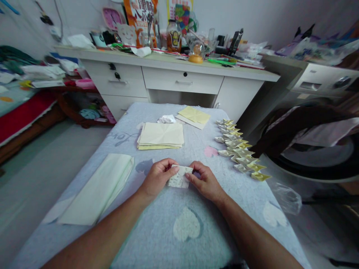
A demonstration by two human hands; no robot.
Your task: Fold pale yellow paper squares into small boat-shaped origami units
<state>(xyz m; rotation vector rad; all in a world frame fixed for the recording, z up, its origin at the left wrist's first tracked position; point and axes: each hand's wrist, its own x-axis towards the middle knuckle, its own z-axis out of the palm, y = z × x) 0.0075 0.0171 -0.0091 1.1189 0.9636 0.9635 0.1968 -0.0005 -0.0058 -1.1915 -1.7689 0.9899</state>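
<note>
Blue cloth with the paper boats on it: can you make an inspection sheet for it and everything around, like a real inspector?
Surface: pale blue cloth with heart patterns, slightly wrinkled.
Job's things: small folded white paper with faint markings; neat stack of cream paper sheets; loose yellow sheet; white and yellow folded paper boats, lined up at right.
Clutter: crumpled white wad behind the stack.
Hands: left hand and right hand both pinch the small folded paper.
Cables: thin dark cord on the wall, upper left.
Surroundings: white desk with drawers ahead; silver front-loading washing machine at right.
</note>
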